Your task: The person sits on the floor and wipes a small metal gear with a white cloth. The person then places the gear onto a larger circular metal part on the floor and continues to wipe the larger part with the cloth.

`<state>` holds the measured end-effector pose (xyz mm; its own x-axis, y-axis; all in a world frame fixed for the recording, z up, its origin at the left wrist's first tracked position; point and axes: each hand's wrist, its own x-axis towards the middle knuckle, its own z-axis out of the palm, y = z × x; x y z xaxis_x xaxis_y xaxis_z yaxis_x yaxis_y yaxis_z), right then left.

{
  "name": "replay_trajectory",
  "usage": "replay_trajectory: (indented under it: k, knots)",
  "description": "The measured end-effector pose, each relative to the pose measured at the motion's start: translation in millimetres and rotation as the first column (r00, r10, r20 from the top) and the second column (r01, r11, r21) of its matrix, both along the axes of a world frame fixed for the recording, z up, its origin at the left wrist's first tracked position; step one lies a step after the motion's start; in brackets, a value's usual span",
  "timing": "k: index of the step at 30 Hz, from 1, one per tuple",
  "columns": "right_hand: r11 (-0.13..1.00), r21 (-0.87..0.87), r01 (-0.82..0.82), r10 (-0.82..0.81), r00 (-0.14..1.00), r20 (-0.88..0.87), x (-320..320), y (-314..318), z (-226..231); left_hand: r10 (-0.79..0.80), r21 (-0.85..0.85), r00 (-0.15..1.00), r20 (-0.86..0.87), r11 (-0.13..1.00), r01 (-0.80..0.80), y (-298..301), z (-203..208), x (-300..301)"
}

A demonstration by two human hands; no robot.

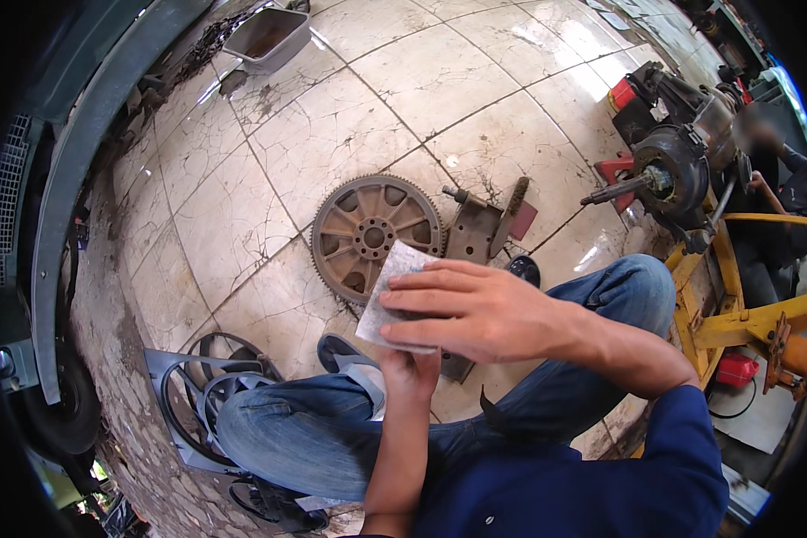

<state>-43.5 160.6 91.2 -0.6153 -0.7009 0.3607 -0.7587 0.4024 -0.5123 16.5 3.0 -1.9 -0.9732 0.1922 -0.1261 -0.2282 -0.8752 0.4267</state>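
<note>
A grey-white rough sheet [387,296], which looks like sandpaper, is held up in front of me, tilted. My right hand [484,309] lies across it with the fingers long and pressed on its face; the thumb is hidden. From below, my left hand [411,369] grips the same sheet, its fingers mostly covered by it. A scrap of blue shows at the sheet's edge beside my right fingertips. Just beyond, a rusty toothed flywheel [342,208] lies flat on the floor, partly hidden by the sheet. Beside it is a metal block [472,231] with holes.
A wire brush [515,195] rests near a dark red flat piece [524,221]. At right, a gearbox-like assembly [677,175] stands by a yellow frame [704,330]. A fan shroud [186,421] is left of my knee. A grey tray [282,56] sits far off; a vehicle edges the left. Someone is at far right.
</note>
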Motion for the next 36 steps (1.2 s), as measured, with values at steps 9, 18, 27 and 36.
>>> replay_trajectory:
  k: [9, 18, 27, 36]
  knots:
    - [0.999, 0.019, 0.048, -0.048, 0.998, 0.028, 0, 0, 1, 0.043, -0.014, 0.999, 0.025, 0.999, -0.042, 3, -5, -3]
    - [0.999, 0.042, 0.028, -0.027, 0.999, -0.041, 2, -6, 3, -0.019, -0.007, 0.998, -0.067, 1.000, 0.019, 2, -2, 1]
    - [0.999, 0.025, 0.036, -0.036, 0.999, -0.007, 3, -2, -3, -0.003, -0.059, 0.993, 0.116, 0.998, 0.010, 5, 9, 1]
    - [0.999, -0.007, -0.032, 0.032, 0.999, -0.015, 2, -1, -4, 0.035, -0.074, 0.993, 0.114, 0.997, -0.027, 5, 6, -1]
